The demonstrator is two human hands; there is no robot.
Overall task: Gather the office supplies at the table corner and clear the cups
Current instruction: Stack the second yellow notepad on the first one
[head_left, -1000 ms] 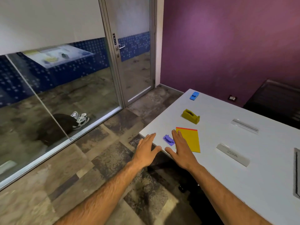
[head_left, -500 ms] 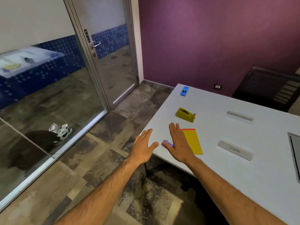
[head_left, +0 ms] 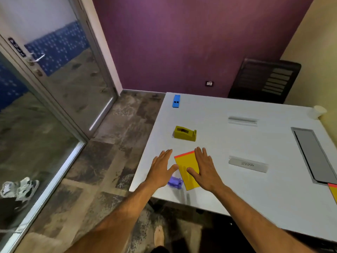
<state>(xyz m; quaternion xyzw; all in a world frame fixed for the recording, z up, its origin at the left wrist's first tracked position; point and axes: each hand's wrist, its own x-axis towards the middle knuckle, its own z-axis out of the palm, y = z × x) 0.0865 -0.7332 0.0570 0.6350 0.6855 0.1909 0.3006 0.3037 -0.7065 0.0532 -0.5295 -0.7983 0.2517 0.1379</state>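
On the white table (head_left: 237,194) near its front left corner lies a yellow notepad (head_left: 185,166) with a red top strip. My left hand (head_left: 161,168) is flat with straight fingers just left of the pad. My right hand (head_left: 205,169) is flat over the pad's right edge. A small purple stapler (head_left: 175,182) sits below my left hand, partly hidden by it. Farther back stand a yellow tape dispenser (head_left: 185,133) and a blue stapler (head_left: 176,101). A white paper cup (head_left: 318,111) stands at the far right edge.
A grey box marked ZEBRA (head_left: 248,164) and a clear ruler case (head_left: 242,121) lie mid-table. A grey cable hatch (head_left: 313,154) is set in the table at right, with another yellow pad (head_left: 333,191) by it. A black chair (head_left: 264,81) stands behind. A glass door (head_left: 54,73) is at left.
The view has swung right and closer to the table. Both hands have moved forward over the table, now flanking the yellow notepad; the purple stapler now lies nearer than my left hand.
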